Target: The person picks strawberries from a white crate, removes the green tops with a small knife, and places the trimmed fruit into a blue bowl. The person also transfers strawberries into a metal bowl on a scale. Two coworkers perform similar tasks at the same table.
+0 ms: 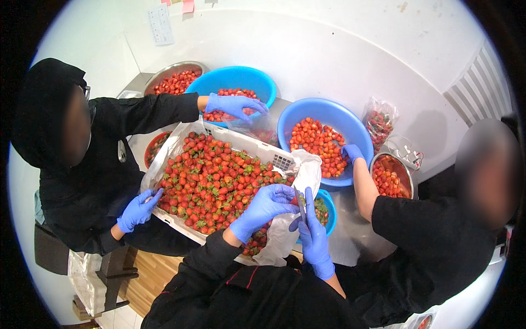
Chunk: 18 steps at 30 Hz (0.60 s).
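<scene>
My left hand, in a blue glove, pinches a strawberry that is mostly hidden by the fingers. In my right hand, gloved alike, is a knife with its blade pointing up beside the fruit. Both hands are over the near right corner of a white plastic crate, lined with white film and heaped with unhulled strawberries. Just beyond my right hand, partly covered by it, stands a small blue basket with green strawberry tops and red bits.
Hulled strawberries fill parts of two blue basins and steel bowls. Co-workers' gloved hands reach in from both sides. A bag of strawberries and a power strip stand by the wall.
</scene>
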Available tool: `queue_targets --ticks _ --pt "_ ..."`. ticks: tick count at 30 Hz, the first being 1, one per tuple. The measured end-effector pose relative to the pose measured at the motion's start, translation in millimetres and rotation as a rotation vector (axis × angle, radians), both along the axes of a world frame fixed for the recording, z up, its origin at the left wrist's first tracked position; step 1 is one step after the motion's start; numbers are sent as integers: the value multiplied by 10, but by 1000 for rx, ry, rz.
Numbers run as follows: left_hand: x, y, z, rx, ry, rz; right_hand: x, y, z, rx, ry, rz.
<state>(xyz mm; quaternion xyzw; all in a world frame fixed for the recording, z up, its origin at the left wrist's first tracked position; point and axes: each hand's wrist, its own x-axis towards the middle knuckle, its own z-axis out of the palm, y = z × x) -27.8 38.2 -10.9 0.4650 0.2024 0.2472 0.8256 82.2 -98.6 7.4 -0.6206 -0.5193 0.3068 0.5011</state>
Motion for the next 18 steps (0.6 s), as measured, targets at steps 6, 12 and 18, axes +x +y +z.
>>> queue_targets --ticks 6,12,18 --pt "-81 -42 163 92 67 -17 3 -5 18 52 2 38" --pt "-63 -130 310 117 87 -52 -19 -164 89 17 278 7" --pt "2 -189 344 117 80 -67 22 -255 101 2 108 1"
